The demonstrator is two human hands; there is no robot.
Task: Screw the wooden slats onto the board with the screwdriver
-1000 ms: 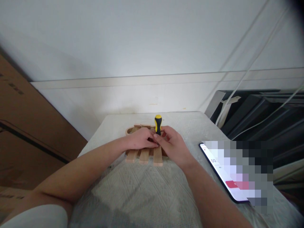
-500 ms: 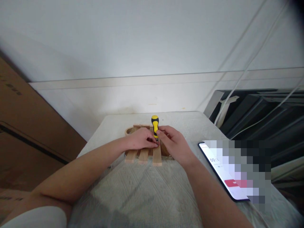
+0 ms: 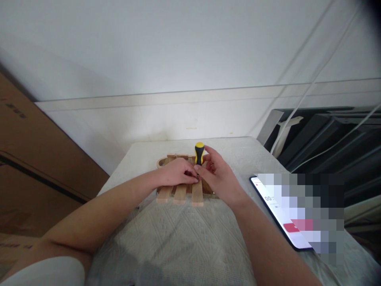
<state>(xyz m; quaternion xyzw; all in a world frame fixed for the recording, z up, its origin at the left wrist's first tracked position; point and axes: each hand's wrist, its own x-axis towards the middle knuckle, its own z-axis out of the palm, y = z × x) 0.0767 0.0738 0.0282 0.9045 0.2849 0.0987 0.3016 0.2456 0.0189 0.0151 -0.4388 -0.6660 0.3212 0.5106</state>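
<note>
Screwdriver (image 3: 199,152) stands upright on wooden slat piece (image 3: 180,193), mid-table; tip hidden by fingers. Right hand (image 3: 218,176) pinches its lower shaft, left hand (image 3: 176,174) presses flat on slats. Phone (image 3: 282,212) at right, screen partly pixelated. Padded cloth (image 3: 178,238) covers the table.
</note>
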